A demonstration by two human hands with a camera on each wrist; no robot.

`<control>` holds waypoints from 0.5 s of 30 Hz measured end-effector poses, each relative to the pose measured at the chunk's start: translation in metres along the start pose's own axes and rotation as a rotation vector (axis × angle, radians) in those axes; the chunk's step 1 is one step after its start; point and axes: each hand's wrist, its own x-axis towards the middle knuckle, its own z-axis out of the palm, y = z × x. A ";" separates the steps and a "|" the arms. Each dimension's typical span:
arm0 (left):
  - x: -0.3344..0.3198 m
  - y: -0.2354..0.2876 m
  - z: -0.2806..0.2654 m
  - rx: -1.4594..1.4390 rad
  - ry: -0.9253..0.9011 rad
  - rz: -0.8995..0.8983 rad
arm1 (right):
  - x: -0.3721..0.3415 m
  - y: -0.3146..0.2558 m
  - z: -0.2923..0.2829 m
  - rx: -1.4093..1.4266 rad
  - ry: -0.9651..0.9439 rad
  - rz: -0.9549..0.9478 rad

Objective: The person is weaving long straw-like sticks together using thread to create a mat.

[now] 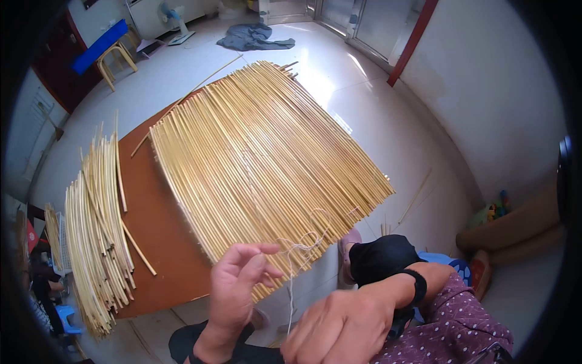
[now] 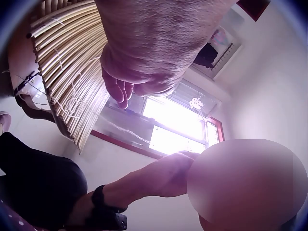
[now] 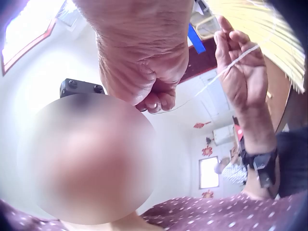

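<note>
A mat of thin straw-coloured stalks (image 1: 260, 145) lies on the brown table (image 1: 160, 236). Loose white string (image 1: 303, 246) is looped on its near edge and runs down to my right hand (image 1: 345, 327). In the right wrist view that hand (image 3: 144, 62) has its fingers curled and pinches the string (image 3: 207, 86). My left hand (image 1: 236, 285) is raised beside the mat's near corner, fingers loosely bent; the string crosses in front of this hand (image 3: 245, 77) in the right wrist view. The left wrist view shows the left hand (image 2: 144, 53) above the string (image 2: 120, 127).
A pile of loose stalks (image 1: 97, 224) lies at the table's left side. Beyond the table are a grey cloth (image 1: 251, 37) on the floor, a fan (image 1: 174, 21) and a stool (image 1: 115, 57) with a blue top. A dark-clothed knee (image 1: 385, 258) is near the mat's right corner.
</note>
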 end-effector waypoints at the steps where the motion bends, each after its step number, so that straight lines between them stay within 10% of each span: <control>1: 0.002 0.000 0.000 0.012 0.011 0.013 | -0.002 0.006 0.002 -0.029 0.058 -0.023; 6: 0.009 -0.002 0.001 0.074 -0.040 0.056 | -0.006 0.002 0.009 0.060 0.081 0.389; 9: 0.016 -0.005 0.008 0.126 -0.047 0.076 | -0.006 0.012 0.025 -0.005 0.033 0.243; 15: 0.061 -0.027 0.032 1.152 -0.175 0.709 | -0.008 0.023 0.030 -0.079 0.063 0.174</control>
